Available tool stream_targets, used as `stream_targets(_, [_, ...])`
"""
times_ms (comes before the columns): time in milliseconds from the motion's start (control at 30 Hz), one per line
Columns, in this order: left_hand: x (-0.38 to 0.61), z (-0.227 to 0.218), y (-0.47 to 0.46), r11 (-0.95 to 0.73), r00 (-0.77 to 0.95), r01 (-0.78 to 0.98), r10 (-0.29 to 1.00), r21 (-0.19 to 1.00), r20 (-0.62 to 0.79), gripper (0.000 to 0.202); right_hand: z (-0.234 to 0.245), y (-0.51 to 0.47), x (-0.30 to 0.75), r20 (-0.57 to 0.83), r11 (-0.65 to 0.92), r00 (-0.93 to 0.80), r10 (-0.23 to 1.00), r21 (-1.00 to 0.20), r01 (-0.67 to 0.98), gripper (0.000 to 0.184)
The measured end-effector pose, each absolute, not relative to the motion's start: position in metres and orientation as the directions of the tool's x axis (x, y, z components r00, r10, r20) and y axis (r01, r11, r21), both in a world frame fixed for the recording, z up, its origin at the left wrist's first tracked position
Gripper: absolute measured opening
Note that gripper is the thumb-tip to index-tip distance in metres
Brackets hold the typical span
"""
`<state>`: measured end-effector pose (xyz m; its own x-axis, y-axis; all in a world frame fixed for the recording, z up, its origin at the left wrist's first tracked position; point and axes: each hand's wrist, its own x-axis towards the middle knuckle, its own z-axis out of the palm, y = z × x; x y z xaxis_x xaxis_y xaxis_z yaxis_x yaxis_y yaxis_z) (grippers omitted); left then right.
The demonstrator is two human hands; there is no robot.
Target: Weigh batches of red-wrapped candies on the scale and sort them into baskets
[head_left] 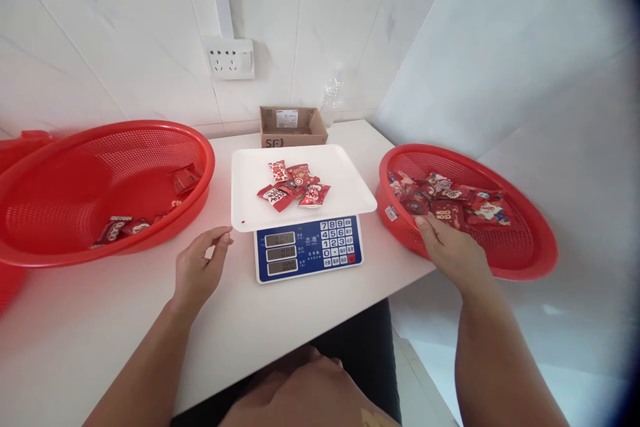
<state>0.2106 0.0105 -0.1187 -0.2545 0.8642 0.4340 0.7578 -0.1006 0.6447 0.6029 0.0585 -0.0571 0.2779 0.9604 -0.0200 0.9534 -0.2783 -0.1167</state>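
Five or so red-wrapped sweets lie on the scale's white tray at mid-counter; the right hand reaches among packets in the right basket, its grip hidden from view, while the left hand rests beside the tray, grip loose and empty

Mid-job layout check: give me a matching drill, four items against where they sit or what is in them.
1 left basket
2 right basket
3 white tray
4 cardboard box

a by the wall, behind the scale
b on the scale, bearing the candy pile
c right hand reaching in
d only a few loose packets inside

Pairs: 1-d, 2-c, 3-b, 4-a
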Motion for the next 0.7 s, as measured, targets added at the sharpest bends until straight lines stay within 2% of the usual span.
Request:
stream_targets(400, [0.211, -0.12, 0.013, -0.124, -0.229, 0.773, 0.86, 0.622, 0.456, 0.023, -0.059, 0.056, 0.599, 0.042, -0.25, 0.253, 0.967, -0.058, 0.966, 0.051])
stream_targets(500, [0.214, -0.116, 0.009, -0.18, -0.182, 0.828, 0.81, 0.531, 0.557, 0.022, -0.057, 0.056, 0.598, 0.023, -0.253, 0.254, 0.967, -0.035, 0.967, 0.049])
stream_targets(600, [0.209, -0.101, 0.005, -0.213, -0.143, 0.892, 0.703, 0.398, 0.697, 0.018, -0.058, 0.056, 0.601, 0.041, -0.214, 0.215, 0.976, -0.034, 0.976, 0.05])
stream_targets(700, [0.185, -0.069, 0.008, -0.089, -0.209, 0.937, 0.633, 0.338, 0.745, 0.02, -0.06, 0.058, 0.605, 0.1, -0.148, 0.153, 0.983, -0.053, 0.988, 0.052])
